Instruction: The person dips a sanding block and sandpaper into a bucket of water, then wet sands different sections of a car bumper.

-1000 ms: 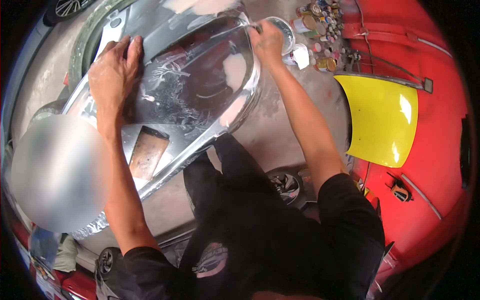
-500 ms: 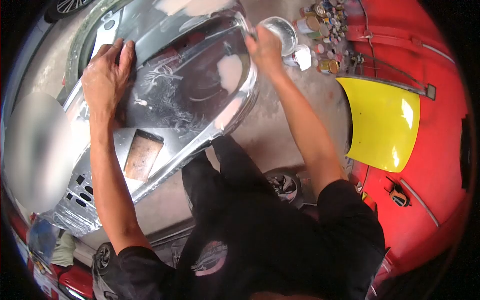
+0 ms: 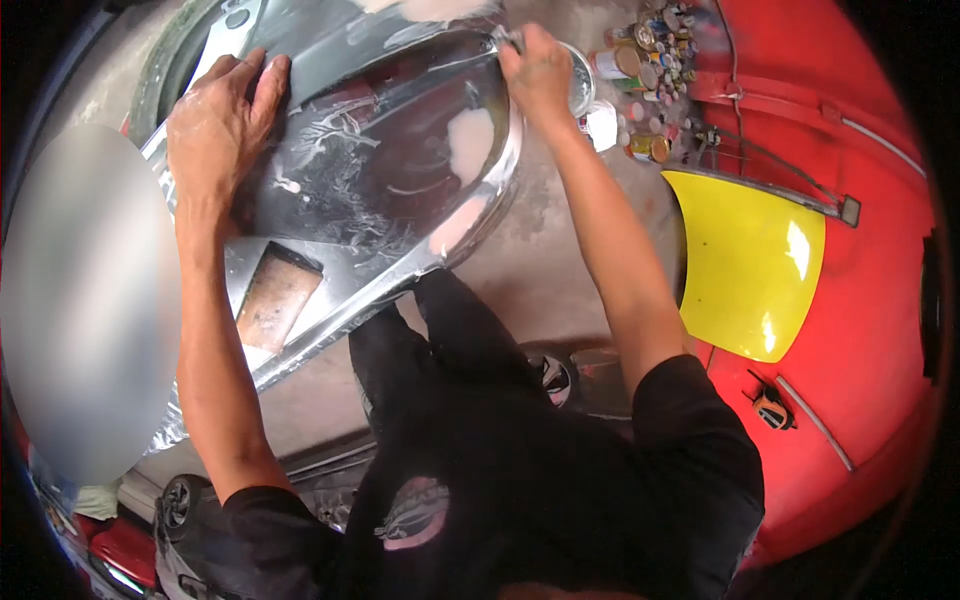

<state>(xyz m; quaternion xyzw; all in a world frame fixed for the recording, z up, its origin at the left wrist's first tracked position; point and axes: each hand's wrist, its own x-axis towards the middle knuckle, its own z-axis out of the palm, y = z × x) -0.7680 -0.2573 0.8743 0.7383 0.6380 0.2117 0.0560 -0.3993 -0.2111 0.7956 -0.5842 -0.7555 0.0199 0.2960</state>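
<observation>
A wet grey car door panel (image 3: 350,160) with pale filler patches (image 3: 472,145) and whitish streaks lies tilted before me. My left hand (image 3: 222,125) rests at its far left side, fingers curled over the frame and thumb apart. At the panel's right end, my right hand (image 3: 540,78) is closed around a small grey piece (image 3: 510,40), which looks like sandpaper; most of it is hidden. A brown rectangular piece (image 3: 280,300) with a dark top edge lies on the near part of the panel. Behind my right hand, a metal bowl (image 3: 582,80) shows only partly.
Several paint cans (image 3: 650,70) and a white container (image 3: 600,125) stand on the floor right of the bowl. Farther right, a yellow panel (image 3: 750,265) rests against a red car body (image 3: 860,300), with a tape measure (image 3: 772,410) beside it. A blurred oval covers the left side.
My right hand has shifted slightly up and right along the panel's end, covering more of the bowl. The view has shifted a little; my left hand keeps its place on the panel.
</observation>
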